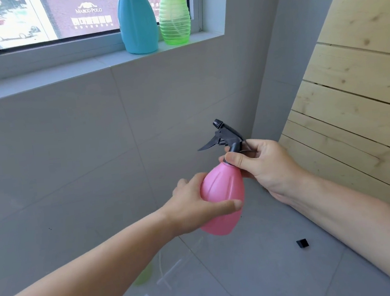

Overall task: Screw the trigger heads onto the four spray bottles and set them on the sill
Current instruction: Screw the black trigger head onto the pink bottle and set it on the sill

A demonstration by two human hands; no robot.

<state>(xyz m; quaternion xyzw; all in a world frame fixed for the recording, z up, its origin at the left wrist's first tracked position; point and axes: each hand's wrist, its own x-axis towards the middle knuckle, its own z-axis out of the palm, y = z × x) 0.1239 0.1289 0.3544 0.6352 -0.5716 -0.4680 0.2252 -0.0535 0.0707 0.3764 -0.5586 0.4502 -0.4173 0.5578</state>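
A pink spray bottle (223,201) is held in mid-air, tilted, below the window. My left hand (196,206) wraps around its body. My right hand (262,164) pinches the neck collar where a black trigger head (225,135) sits on the bottle. On the grey sill (81,68) stand a blue bottle (137,24) and, to its right, a clear green ribbed bottle (174,17); their heads are cut off by the frame's top edge. A blurred green shape (144,275) shows on the floor behind my left forearm.
A grey tiled wall (66,151) runs under the sill. Pale wooden slats (359,90) lean at the right. A small black piece (302,243) lies on the grey floor tiles near my right forearm.
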